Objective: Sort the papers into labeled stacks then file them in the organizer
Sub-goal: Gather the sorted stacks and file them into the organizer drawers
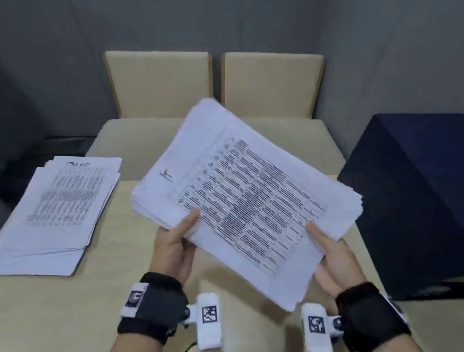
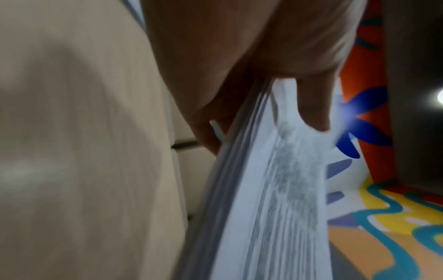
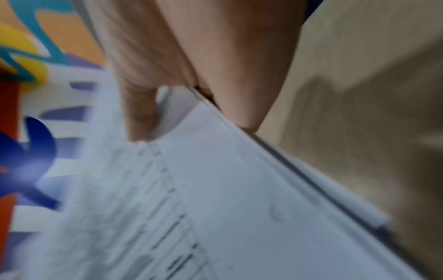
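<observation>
White printed papers (image 1: 244, 191) held above the counter (image 1: 54, 329): my left hand (image 1: 172, 247) and right hand (image 1: 335, 262) each grip an edge, thumbs on top.

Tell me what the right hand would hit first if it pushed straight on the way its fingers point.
The right hand already grips the held paper stack; beyond that, probably the beige chair back, though depth is unclear.

Matt white paper sheets (image 1: 244, 191); smooth pale wood-look table (image 1: 54, 329); padded cloth chairs (image 1: 159, 82)
</observation>
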Available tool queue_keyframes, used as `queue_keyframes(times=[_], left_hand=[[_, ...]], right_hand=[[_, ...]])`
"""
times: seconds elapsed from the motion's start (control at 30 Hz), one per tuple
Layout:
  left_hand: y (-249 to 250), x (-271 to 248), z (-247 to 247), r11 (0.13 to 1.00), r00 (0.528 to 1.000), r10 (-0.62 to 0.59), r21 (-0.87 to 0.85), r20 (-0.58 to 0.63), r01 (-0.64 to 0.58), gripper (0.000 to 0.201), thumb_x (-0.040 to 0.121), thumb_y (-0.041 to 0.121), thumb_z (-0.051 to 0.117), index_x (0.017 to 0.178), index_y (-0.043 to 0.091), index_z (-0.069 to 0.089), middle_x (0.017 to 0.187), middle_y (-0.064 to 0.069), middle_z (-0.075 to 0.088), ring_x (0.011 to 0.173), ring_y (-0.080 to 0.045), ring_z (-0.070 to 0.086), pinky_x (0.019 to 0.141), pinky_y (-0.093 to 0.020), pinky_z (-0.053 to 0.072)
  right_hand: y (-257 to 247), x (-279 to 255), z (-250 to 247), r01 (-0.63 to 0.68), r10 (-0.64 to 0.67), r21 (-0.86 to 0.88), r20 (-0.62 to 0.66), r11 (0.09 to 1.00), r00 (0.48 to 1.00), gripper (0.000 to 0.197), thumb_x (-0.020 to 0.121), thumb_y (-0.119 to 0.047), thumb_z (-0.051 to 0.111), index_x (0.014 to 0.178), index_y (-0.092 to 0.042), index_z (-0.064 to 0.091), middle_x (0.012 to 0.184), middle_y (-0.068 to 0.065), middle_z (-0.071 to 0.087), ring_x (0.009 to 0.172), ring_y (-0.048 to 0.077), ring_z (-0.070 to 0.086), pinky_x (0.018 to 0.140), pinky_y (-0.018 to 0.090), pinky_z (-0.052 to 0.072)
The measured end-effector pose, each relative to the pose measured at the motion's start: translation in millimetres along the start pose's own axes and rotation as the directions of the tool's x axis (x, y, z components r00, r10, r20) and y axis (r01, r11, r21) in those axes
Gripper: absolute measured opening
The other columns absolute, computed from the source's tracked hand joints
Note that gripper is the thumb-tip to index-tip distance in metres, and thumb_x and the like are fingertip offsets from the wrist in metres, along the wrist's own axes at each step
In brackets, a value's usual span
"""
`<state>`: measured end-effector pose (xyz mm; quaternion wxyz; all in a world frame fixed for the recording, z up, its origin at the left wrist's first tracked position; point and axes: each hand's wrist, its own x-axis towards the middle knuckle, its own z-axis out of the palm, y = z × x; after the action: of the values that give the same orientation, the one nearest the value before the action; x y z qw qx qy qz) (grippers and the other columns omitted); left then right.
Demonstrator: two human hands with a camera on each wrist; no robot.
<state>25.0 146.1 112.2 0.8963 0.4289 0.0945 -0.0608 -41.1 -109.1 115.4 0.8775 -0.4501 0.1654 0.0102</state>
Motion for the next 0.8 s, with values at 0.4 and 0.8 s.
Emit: queue_keyframes(times=[0.4, 0.8], left_hand=[[-48, 4, 0, 0.778, 0.967, 0.247, 0.609, -0.069, -0.156, 0.036, 0.061, 0.018, 0.088, 0.092, 0.012, 0.073, 0.081, 0.007, 0.075, 0.077, -0.012, 0.068, 0.07, -0.027, 0.054], [-48, 31, 31, 0.845, 0.843, 0.402, 0.5, -0.356, -0.191, 0.045, 0.089, 0.053, 0.059, 0.061, 0.019, 0.048, 0.054, 0.015, 0.047, 0.051, -0.002, 0.043, 0.056, -0.022, 0.033]], right_hand=[[-22, 22, -72, 0.223, -0.294, -0.577, -0.031, 0.786, 0.955, 0.03, 0.085, 0.004, 0.069, 0.101, -0.021, 0.064, 0.088, -0.013, 0.074, 0.092, 0.003, 0.069, 0.071, 0.01, 0.05], [-39, 43, -88, 0.609, -0.508, -0.786, 0.483, 0.107, 0.713, 0.043, 0.092, -0.004, 0.062, 0.133, -0.017, 0.058, 0.114, 0.0, 0.057, 0.108, 0.007, 0.058, 0.092, 0.018, 0.046]])
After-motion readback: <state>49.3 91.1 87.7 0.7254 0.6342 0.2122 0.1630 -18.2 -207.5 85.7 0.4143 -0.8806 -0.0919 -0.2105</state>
